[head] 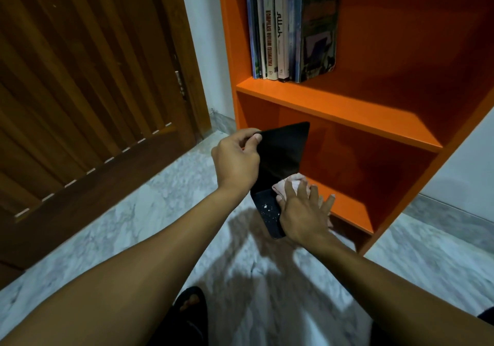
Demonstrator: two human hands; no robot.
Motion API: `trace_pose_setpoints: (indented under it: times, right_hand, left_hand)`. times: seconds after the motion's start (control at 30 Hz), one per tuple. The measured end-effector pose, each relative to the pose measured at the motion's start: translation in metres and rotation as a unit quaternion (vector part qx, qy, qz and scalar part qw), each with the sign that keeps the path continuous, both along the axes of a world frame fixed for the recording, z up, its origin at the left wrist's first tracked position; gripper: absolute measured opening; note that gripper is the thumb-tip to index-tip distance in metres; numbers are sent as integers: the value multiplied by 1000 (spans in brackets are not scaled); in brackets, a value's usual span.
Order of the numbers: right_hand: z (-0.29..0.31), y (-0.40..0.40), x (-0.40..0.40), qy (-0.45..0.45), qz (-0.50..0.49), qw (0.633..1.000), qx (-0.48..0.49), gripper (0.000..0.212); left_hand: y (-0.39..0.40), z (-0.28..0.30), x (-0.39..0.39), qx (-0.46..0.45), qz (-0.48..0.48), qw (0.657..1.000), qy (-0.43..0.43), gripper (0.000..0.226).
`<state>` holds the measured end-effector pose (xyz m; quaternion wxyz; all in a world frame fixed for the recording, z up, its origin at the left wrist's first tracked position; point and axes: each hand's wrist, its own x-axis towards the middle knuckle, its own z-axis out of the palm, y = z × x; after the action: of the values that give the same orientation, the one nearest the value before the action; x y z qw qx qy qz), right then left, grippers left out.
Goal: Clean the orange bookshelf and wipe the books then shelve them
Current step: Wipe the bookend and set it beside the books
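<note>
Before the orange bookshelf (339, 110), black book (280, 156) upright, long axis near-vertical, top tilted right

- The orange bookshelf (339, 106) has a smooth, painted-looking finish with a soft sheen.
- The black book (280, 156) has a smooth, dark cover, speckled white near its lower end.
- The pink cloth (290, 185) looks soft and crumpled.
- The door (80, 91) is slatted brown wood.
- The floor (160, 212) is glossy, marble-patterned tile.

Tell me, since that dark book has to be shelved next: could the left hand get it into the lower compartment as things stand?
Probably yes. The left hand already pinches the dark book right before the lower compartment, whose opening shows nothing inside. The right hand presses a pink cloth on the book and would need to lift first.
</note>
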<state>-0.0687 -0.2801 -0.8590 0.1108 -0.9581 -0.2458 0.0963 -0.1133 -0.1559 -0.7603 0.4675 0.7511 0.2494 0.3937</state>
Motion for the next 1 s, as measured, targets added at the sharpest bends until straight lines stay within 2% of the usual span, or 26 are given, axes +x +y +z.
trace_pose_setpoints:
  times: [0.1,0.2,0.33,0.43,0.53,0.57,0.63,0.7,0.73,0.8,0.87,0.9,0.93,0.97,1.0]
  right_hand:
    - [-9,0,-15,-20,46,999,-7,56]
    - [-15,4,-33,15,110,994,16,60]
    - [-20,9,-55,-2,218,972,86,80]
    - [-22,7,-61,-8,278,946,169,52]
    - [-21,2,-59,-3,319,924,209,51]
    - [-25,0,-57,-28,346,915,208,37]
    - [-36,-4,-56,-106,409,871,252,9]
    - [-45,-9,-59,-132,447,830,307,23]
    - [-48,-13,-60,-123,455,826,310,32]
    - [-53,-19,-58,-108,465,833,280,32]
    - [-64,-23,-50,-48,426,884,185,15]
    - [-71,-28,-41,32,357,924,136,18]
    - [-74,-35,-32,153,239,951,120,24]
    - [-77,-40,-22,248,108,950,153,25]
    - [-75,-47,-10,297,7,934,200,25]
  left_hand:
    - [3,-6,2,-12,-8,1000,24,13]
    - [3,-10,4,-19,-17,999,37,13]
    - [-2,-8,3,-37,-21,999,24,12]
    - [0,-8,3,-54,-14,998,15,12]
    - [7,-8,3,-69,-7,998,9,11]
    - [8,-8,2,-74,-6,997,7,12]
    - [11,-9,1,-75,-3,997,5,12]
    - [14,-10,1,-75,0,997,5,13]
    - [15,-10,0,-78,2,997,2,13]
    - [18,-8,-2,-90,5,996,-12,15]
    - [22,-4,-5,-103,7,994,-20,17]
    - [25,-3,-8,-113,1,993,-24,17]
    - [27,-2,-11,-124,-9,992,-30,17]
    - [29,-2,-14,-134,-22,990,-35,17]
    - [31,-1,-18,-146,-36,988,-39,17]
